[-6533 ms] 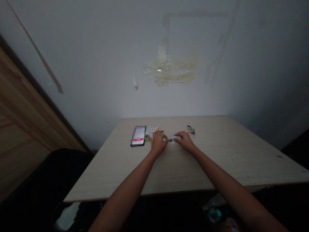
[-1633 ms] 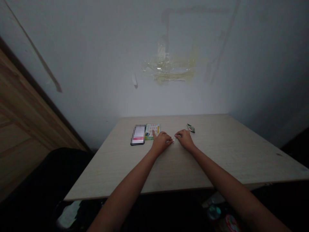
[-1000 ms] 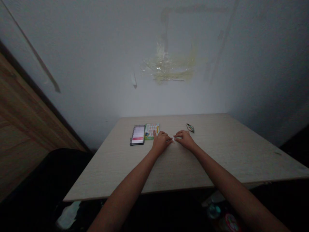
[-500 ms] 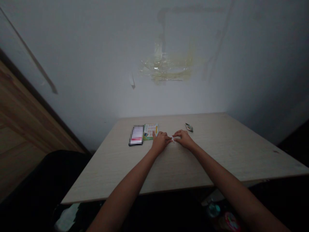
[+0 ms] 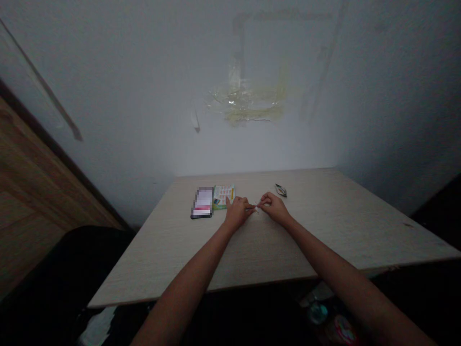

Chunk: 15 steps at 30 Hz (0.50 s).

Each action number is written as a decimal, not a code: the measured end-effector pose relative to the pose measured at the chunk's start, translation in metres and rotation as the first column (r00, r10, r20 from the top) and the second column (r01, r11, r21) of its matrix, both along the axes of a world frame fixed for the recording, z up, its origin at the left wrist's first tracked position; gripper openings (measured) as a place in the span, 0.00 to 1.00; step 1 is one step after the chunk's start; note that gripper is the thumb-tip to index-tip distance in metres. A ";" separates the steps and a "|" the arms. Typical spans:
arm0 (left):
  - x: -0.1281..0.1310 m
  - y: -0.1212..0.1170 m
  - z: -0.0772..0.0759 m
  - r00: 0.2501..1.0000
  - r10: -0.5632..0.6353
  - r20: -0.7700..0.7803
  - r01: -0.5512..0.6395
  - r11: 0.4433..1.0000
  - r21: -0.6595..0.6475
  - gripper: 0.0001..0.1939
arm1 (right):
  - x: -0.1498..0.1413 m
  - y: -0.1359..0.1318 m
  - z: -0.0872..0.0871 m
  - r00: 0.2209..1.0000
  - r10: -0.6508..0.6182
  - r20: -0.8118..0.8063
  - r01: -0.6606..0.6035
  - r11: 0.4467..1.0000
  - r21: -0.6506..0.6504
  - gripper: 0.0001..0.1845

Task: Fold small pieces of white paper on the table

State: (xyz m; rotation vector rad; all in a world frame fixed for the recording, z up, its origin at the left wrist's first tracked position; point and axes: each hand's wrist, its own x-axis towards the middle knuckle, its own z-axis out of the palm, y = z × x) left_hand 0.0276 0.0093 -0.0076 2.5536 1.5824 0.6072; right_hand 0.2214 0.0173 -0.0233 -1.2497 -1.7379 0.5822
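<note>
Pale, plain wall (image 5: pixel 144 96) is rising behind a light wood-grain bench (image 5: pixel 306 245), with one patch of yellowish, shiny clear tape (image 5: pixel 252 108) clinging to it. One small, whitish, crumpled-looking scrap (image 5: pixel 257 208) is sitting just above or on the bench, between the fingertips at the middle; its material is too small and dim to tell. Two bare hands are working at it: the left hand (image 5: pixel 237 213) is pinching its left side with the fingers drawn together and the thumb not clearly showing at the tip, while the right hand (image 5: pixel 274 208) is pinching the right side between thumb and forefinger, its other fingers curling. One black-edged rectangular phone (image 5: pixel 202 204) with a blurred-out screen is lying flat to the left, and one flat green-and-white printed packet (image 5: pixel 222 193) is lying right beside it, partly behind the left hand. One small dark-and-pale folded piece (image 5: pixel 281 191) is resting beyond the right hand, apart from it.
</note>
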 end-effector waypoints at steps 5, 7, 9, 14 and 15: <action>0.000 0.002 -0.002 0.998 -0.008 0.056 0.008 1.000 0.005 0.10 | -0.001 0.001 0.002 0.994 -0.014 0.113 0.002 0.994 0.105 0.07; -0.001 0.003 -0.003 0.997 -0.012 0.079 0.013 1.000 -0.006 0.10 | -0.001 0.001 0.001 0.993 -0.006 0.117 -0.009 0.991 0.131 0.07; -0.001 0.004 -0.005 0.996 -0.015 0.088 0.017 1.000 -0.016 0.10 | -0.001 0.002 0.000 0.994 -0.004 0.110 -0.011 0.991 0.131 0.07; -0.001 0.005 -0.005 0.994 0.010 0.105 -0.007 1.000 -0.030 0.10 | -0.002 0.001 0.000 0.981 -0.048 0.187 0.027 0.993 0.116 0.07; 0.000 0.005 -0.005 0.994 0.010 0.108 -0.007 0.999 -0.034 0.10 | -0.002 0.001 0.001 0.976 -0.059 0.208 0.034 0.992 0.122 0.07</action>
